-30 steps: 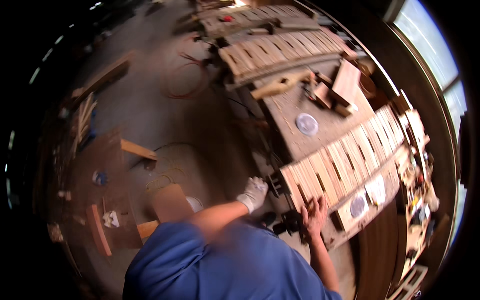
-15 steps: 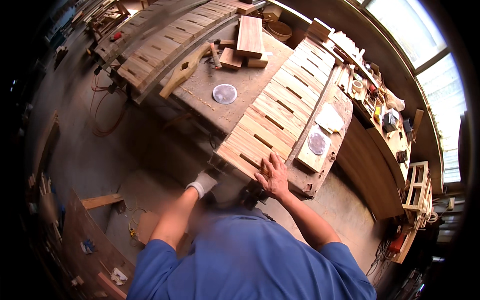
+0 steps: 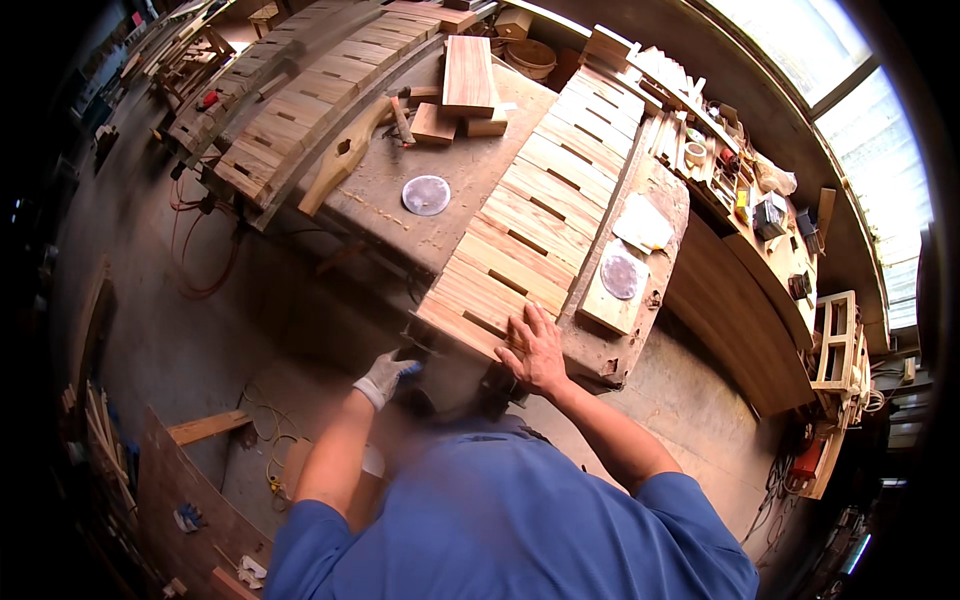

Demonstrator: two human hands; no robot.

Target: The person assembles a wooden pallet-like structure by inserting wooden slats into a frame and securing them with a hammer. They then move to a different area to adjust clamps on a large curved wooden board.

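Observation:
My right hand [image 3: 538, 352], bare, lies on the near end of a row of pale wooden pieces [image 3: 522, 245] with dark slots. Its fingers are stretched out and rest on the wood by the nearest slot. My left hand [image 3: 381, 378] wears a pale glove with blue at the finger side. It hangs in the air, left of the near corner of the bench, with its fingers apart and nothing visible in it. A dark metal part, perhaps a clamp [image 3: 497, 383], shows under the wood's near end, partly hidden in shadow.
On the bench [image 3: 385, 222] lie a round grey disc [image 3: 426, 195], a hammer [image 3: 403, 122], wood blocks [image 3: 470, 75] and a shaped wooden piece [image 3: 340, 160]. A second disc [image 3: 622, 274] rests on a board at the right. Another slotted row [image 3: 300, 110] stands beyond. A hose [image 3: 208, 292] trails below.
My left hand has drawn back a little to the left, away from the bench corner, and more blue shows on its glove. My right hand stays on the wood. The view has shifted slightly.

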